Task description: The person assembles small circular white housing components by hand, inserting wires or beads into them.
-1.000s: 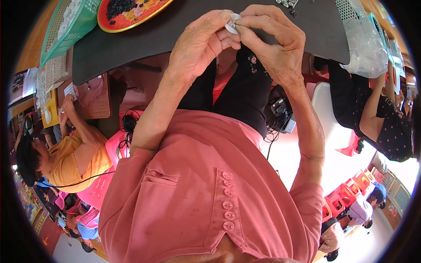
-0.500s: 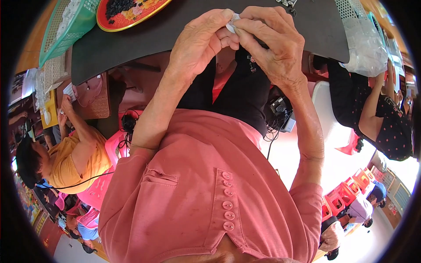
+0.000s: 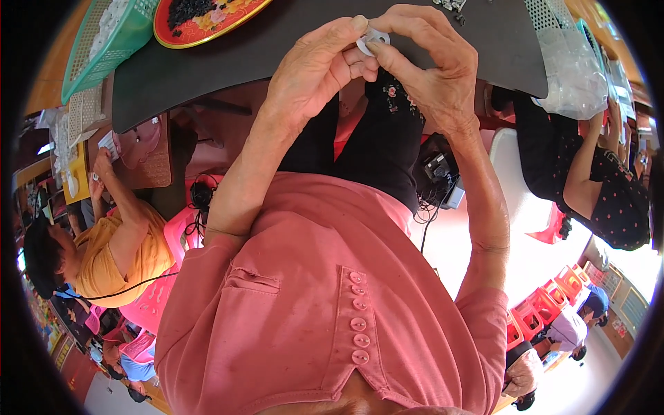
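Part (image 3: 380, 34) between hands (image 3: 308, 72) (image 3: 443, 79); plate (image 3: 200, 36) on table (image 3: 228, 66), basket (image 3: 104, 67) left, bag (image 3: 570, 84) far right.

"What do we see moved since half a second ago?"
"The right hand (image 3: 436, 76): its index finger (image 3: 413, 28) has lifted away from the thumb (image 3: 398, 66), widening the gap between them."
"And the white disc (image 3: 363, 46)?"
"We now see more of its face. Below, we see more flowers (image 3: 392, 91) on the trousers (image 3: 366, 145), too."
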`<action>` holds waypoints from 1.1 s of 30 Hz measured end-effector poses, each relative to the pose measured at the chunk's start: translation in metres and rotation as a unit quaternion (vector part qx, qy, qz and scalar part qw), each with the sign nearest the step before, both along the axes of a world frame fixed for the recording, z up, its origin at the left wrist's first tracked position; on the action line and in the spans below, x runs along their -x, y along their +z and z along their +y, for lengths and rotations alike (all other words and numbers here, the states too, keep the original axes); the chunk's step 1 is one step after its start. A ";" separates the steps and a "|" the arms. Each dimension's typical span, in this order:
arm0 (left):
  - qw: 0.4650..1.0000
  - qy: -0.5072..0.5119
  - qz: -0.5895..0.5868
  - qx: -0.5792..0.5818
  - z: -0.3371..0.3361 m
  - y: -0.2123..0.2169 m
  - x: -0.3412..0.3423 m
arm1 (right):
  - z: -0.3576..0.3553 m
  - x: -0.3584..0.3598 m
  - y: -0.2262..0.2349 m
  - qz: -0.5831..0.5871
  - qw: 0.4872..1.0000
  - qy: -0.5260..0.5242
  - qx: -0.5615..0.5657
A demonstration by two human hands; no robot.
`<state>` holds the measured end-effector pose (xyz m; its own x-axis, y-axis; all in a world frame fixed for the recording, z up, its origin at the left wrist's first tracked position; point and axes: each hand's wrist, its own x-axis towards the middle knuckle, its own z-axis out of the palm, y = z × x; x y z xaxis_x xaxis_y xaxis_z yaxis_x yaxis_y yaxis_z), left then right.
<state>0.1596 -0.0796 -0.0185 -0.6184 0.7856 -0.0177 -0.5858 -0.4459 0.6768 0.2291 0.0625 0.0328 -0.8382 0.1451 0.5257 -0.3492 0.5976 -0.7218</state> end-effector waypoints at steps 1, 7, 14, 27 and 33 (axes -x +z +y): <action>1.000 -0.004 0.001 -0.001 0.002 0.001 -0.001 | 0.009 0.019 -0.024 0.191 0.978 0.081 0.033; 1.000 0.011 -0.005 -0.008 -0.002 -0.001 0.000 | 0.001 0.005 -0.002 0.222 0.971 0.092 -0.007; 1.000 -0.002 -0.011 -0.015 -0.001 -0.001 -0.001 | 0.000 -0.009 0.015 0.089 0.988 0.001 -0.127; 0.998 0.045 0.029 -0.028 -0.001 -0.006 -0.004 | -0.009 -0.014 0.016 0.094 0.980 -0.015 -0.173; 0.999 0.019 0.008 -0.025 0.002 -0.004 -0.007 | 0.001 -0.009 -0.014 0.110 0.993 -0.033 -0.020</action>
<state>0.1662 -0.0775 -0.0225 -0.6473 0.7616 0.0321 -0.5571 -0.5013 0.6620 0.2385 0.0637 0.0188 -0.6921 0.1710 0.7013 -0.4551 0.6507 -0.6078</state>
